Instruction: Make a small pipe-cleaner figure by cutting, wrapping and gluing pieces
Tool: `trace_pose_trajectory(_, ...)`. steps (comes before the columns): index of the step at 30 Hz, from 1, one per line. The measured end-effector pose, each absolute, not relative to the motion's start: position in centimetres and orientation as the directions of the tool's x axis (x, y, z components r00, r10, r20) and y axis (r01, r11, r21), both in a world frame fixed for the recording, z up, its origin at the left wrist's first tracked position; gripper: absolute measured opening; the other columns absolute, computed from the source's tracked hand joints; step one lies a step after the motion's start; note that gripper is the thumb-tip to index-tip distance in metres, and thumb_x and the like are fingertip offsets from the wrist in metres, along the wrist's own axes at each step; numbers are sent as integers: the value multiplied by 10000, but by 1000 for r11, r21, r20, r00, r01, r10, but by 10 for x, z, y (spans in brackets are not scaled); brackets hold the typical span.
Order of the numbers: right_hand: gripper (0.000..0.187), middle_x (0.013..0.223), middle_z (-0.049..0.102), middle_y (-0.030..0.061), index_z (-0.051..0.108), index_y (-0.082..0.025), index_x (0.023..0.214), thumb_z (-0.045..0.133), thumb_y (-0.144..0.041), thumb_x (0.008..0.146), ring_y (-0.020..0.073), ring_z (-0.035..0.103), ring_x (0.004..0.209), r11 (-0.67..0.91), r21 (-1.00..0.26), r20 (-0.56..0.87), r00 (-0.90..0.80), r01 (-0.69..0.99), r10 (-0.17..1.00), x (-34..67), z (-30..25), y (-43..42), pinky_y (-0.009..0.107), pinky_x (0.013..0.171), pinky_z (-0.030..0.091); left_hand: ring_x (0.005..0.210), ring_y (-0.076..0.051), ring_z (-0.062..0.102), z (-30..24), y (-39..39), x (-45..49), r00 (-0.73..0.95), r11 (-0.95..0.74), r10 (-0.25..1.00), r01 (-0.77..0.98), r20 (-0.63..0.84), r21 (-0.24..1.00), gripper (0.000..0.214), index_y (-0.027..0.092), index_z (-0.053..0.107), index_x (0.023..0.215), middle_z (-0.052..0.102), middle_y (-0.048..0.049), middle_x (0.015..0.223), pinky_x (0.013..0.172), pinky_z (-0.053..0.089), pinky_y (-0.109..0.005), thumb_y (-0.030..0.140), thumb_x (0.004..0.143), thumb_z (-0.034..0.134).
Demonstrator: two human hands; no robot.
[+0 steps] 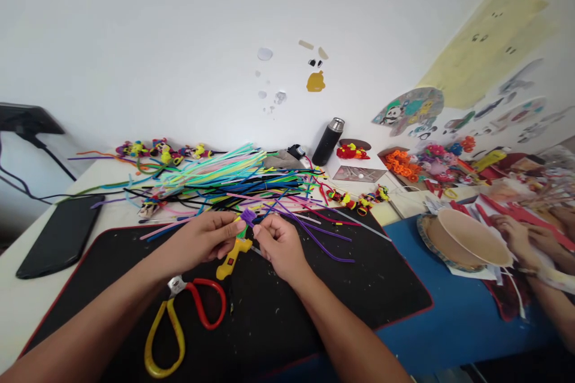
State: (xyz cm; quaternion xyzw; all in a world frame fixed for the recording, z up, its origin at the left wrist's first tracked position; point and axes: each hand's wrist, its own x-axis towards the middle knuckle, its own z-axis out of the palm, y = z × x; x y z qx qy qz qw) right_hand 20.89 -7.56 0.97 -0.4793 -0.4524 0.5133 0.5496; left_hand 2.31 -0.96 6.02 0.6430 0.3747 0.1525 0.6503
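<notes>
Over the black mat, my left hand pinches a small bundle of purple pipe cleaner between thumb and fingertips. My right hand is closed on the other side of the same bundle, its thumb and forefinger at the purple edge. Just below my hands lies a yellow hot glue gun, partly hidden by my fingers. Scissors with one red and one yellow handle rest under my left forearm, their blades mostly covered by it.
Loose pipe cleaners spread along the back of the table. Small yellow and red figures stand beside them, near a black thermos. A black phone-like slab lies at left. At right, another person's hands work beside a bowl.
</notes>
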Motion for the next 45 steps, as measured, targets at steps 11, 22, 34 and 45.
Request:
trace_pose_trajectory(11, 424, 407, 433, -131, 554, -221, 747, 765, -562, 884, 56, 278, 339, 25, -966, 23, 10, -256, 1000, 208, 12, -76, 205, 382, 206, 377, -40, 228, 56, -15, 28, 689, 373, 639, 110, -341, 921, 614, 195, 550, 721, 468, 69, 454, 350, 125, -166, 748, 749, 816)
trace_pose_trajectory(22, 470, 407, 397, -141, 605, -203, 756, 856, -592, 834, 47, 280, 330, -5, -907, 28, -72, -420, 997, 207, 14, -75, 198, 372, 220, 300, -20, 172, 46, -20, 27, 835, 595, 469, -60, -286, 801, 485, 183, 607, 758, 442, 87, 390, 301, 114, -138, 606, 843, 828)
trace_pose_trajectory(34, 436, 461, 494, -116, 625, -198, 854, 862, -565, 853, 52, 319, 349, -66, -877, 27, -186, -476, 982, 213, 7, -76, 201, 386, 243, 293, -37, 185, 41, -25, 30, 919, 725, 347, -137, -186, 675, 350, 139, 731, 830, 404, 78, 375, 309, 178, -146, 463, 964, 740)
trace_pose_trajectory(45, 504, 554, 567, -69, 740, -168, 1001, 842, -629, 824, 58, 362, 380, -125, -868, -14, -230, -480, 973, 204, 21, -76, 199, 352, 232, 312, -51, 112, 36, -39, 37, 962, 854, 274, -246, 5, 459, 301, 156, 689, 797, 315, 100, 382, 276, 206, -116, 365, 1013, 671)
